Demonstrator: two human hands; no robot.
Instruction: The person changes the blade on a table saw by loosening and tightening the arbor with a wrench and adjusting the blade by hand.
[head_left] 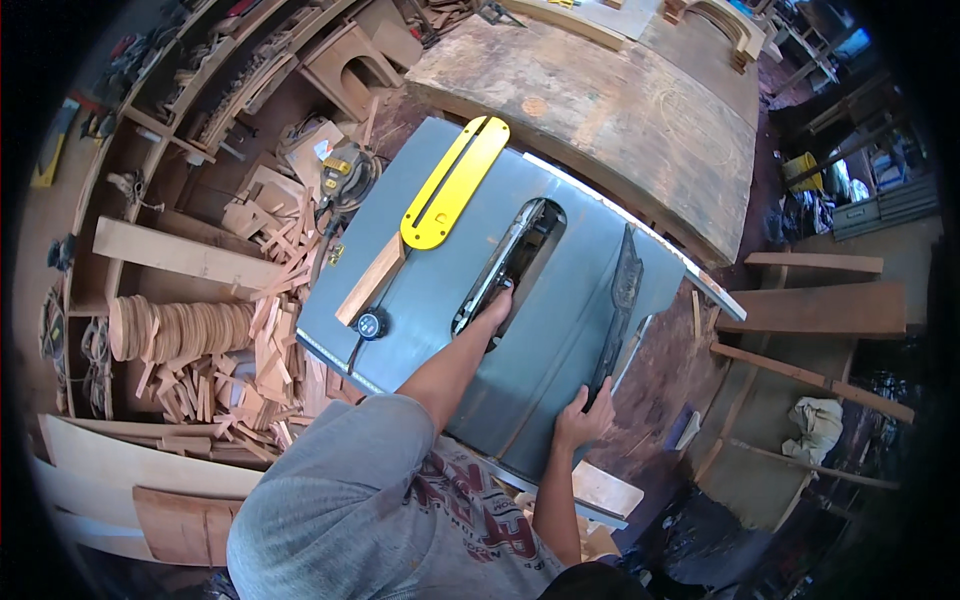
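A grey table saw stands in front of me with its throat opening uncovered, metal parts showing inside. My left hand reaches into the near part of that opening; its fingers are mostly hidden. At the right side of the saw, my right hand is closed around the near end of a long black piece, wider at its far half, whose exact kind I cannot make out. The yellow throat plate, with a long slot, lies on the saw table to the left of the opening.
A wood strip and a round black dial gauge lie on the saw's left side. Beyond stands a worn wooden workbench. Offcuts and stacked wooden discs are heaped left; boards are at right.
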